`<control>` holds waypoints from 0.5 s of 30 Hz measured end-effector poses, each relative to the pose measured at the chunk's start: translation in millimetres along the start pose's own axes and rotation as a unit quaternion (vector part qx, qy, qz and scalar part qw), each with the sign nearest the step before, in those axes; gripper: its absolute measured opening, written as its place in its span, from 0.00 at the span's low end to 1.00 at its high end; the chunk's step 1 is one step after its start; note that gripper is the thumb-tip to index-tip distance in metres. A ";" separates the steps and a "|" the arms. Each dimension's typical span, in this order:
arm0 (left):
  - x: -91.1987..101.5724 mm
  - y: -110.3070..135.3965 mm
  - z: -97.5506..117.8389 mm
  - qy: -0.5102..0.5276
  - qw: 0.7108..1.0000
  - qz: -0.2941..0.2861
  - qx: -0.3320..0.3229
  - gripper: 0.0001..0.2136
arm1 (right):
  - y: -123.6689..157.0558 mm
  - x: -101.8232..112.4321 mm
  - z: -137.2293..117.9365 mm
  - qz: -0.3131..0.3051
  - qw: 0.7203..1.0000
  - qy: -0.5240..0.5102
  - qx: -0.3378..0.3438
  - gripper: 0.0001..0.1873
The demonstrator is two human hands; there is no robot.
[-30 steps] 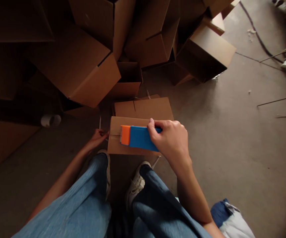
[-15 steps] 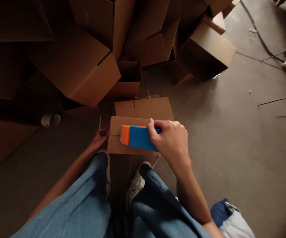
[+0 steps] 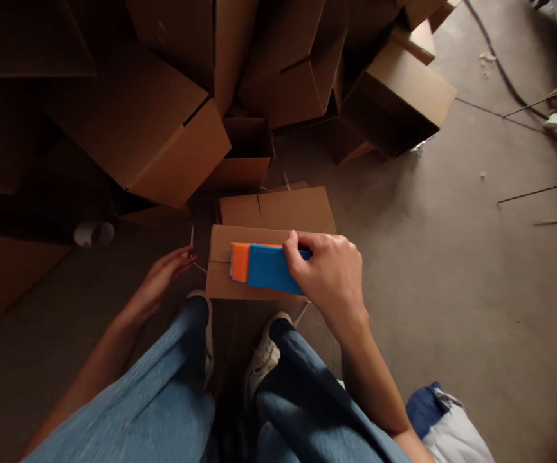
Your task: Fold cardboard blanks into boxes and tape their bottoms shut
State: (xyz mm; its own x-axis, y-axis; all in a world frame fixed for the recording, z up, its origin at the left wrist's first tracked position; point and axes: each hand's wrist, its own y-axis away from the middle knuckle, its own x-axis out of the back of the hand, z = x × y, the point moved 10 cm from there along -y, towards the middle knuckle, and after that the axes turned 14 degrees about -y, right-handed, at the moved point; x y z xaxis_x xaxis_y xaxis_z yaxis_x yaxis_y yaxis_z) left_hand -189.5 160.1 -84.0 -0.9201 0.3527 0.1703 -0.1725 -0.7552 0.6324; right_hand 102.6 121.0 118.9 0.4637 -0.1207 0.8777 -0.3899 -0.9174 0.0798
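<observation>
My right hand point(image 3: 329, 263) is closed on the right end of a flat blue-and-orange block point(image 3: 269, 267), thumb on top. The block lies over a folded cardboard box point(image 3: 220, 283) between my feet; its exact kind does not show. To the left of the box, my left hand point(image 3: 165, 273) has its fingertips together on a thin white string point(image 3: 200, 265). One part of the string reaches toward the box's left edge, another runs upward from the fingers. Behind the box lies another flattened cardboard piece point(image 3: 292, 206).
Several open cardboard boxes point(image 3: 177, 161) are heaped ahead and to the left. A white roll point(image 3: 94, 235) lies by them. Thin rods point(image 3: 539, 193) and a dark cable point(image 3: 495, 58) are on the floor at right. Blue and white cloth point(image 3: 452, 427) lies at lower right.
My left hand has moved left, away from the box's edge, with the string at its fingertips. My right hand and the blue-and-orange block stay in place on the box.
</observation>
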 end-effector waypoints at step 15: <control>-51.6 21.8 23.3 0.007 0.989 -0.141 0.040 0.39 | 2.8 -1.1 0.1 0.007 1.000 0.003 0.011 0.23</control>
State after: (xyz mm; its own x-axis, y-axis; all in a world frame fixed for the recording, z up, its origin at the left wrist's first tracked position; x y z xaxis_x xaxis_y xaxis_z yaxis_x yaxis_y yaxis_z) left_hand -137.6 138.3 -61.5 -0.8439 0.5356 -0.0312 -0.3954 -0.5816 0.7109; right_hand 101.1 118.5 118.1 0.4538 -0.1316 0.8813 -0.3780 -0.9241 0.0567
